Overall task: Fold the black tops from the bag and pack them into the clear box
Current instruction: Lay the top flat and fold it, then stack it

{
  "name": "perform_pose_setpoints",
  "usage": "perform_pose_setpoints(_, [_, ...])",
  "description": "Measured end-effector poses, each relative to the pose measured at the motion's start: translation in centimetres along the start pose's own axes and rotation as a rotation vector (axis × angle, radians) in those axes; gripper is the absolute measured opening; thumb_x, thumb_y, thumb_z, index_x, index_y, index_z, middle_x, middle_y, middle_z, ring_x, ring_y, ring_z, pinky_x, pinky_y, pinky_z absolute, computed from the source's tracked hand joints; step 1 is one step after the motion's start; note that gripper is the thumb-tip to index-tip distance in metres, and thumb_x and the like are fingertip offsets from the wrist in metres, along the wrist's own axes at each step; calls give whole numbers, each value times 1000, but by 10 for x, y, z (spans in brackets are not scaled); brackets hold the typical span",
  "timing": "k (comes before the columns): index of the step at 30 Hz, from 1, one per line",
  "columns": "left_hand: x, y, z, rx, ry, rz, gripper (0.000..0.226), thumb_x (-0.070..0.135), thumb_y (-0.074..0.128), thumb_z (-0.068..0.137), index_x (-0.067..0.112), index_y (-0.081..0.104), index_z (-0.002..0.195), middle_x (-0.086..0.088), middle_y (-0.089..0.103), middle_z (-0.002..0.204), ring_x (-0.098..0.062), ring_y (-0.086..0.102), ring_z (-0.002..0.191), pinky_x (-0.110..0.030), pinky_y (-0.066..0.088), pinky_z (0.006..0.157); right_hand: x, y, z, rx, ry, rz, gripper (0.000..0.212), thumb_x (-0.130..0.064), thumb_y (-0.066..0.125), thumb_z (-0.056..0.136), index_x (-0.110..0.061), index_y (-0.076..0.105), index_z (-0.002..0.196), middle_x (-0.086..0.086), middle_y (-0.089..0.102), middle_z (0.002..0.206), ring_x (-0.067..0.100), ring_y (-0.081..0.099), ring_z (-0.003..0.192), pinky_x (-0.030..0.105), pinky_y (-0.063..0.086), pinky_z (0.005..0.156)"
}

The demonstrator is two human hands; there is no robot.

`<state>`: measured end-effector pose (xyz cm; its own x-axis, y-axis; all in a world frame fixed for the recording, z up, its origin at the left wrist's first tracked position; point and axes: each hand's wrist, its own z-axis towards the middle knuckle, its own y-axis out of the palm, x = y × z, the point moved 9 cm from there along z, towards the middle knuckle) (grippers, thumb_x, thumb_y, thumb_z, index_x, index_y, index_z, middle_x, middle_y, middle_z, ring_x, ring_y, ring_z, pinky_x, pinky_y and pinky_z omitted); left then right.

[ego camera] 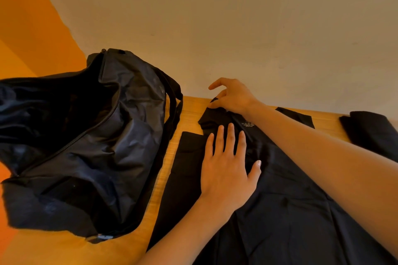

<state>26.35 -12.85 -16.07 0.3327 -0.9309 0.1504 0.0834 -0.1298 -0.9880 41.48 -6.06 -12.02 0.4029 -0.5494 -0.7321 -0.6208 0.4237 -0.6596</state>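
**Fingers** [230,135], left hand [226,170]: straight, slightly spread, pressed flat on the black top [280,211], thumb out to the side. No grip, only holding the cloth down.

**Fingers, right hand** [233,97]: thumb and lower fingers pinching a shoulder corner of the same top at the counter's far edge. Forefinger lifted clear of the cloth.

**Black top:** spread on the right half of the counter [189,109], neck toward the far edge, hem toward the near edge and out of view. A flat panel, sleeve or side, beside the left hand. Fold lines hard to tell, black on black.

**Second black piece** [370,133]: far right corner, apart from the top. Thick and squared, judged a top already folded.

**Bag** [86,135]: left end of the counter, unzipped, mouth gaping. Inside too dark for any count of remaining tops.

**Clear box:** not in view.

**Progress, as a judgement:** early to middle. Perhaps one top folded, one in mid-fold, nothing seen packed. Left to do: finish this fold, empty the bag, pack everything into the box.

**Writing:** small pale print [247,124] inside the neck of the top, too small to read. Small pale tag [105,237] at the bag's near corner, unreadable.
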Motion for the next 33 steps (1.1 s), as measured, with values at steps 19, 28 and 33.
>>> perform_pose_setpoints(19, [-20,-28,-2,87,-151,-310,70,57,20,102,23,16,163,-8,1,171,-27,4,157,-43,14,125,40,10,-17,57,250,564,34,-3,74,89,-21,67,117,11,71,99,13,71,74,32,62,66])
perform_pose_setpoints(28, [-70,-23,56,53,-193,-100,69,47,19,109,8,2,163,-14,-9,170,-30,-10,158,-42,-5,128,29,2,-18,-4,140,477,36,-5,70,93,-20,64,125,15,75,106,26,73,100,43,61,89])
perform_pose_setpoints(33, [-52,-6,48,-63,-48,47,77,59,3,104,11,-3,163,-8,-10,171,-24,-14,157,-41,-5,128,39,-58,-29,95,65,393,25,-4,64,98,-13,67,121,11,76,102,15,77,86,31,63,83])
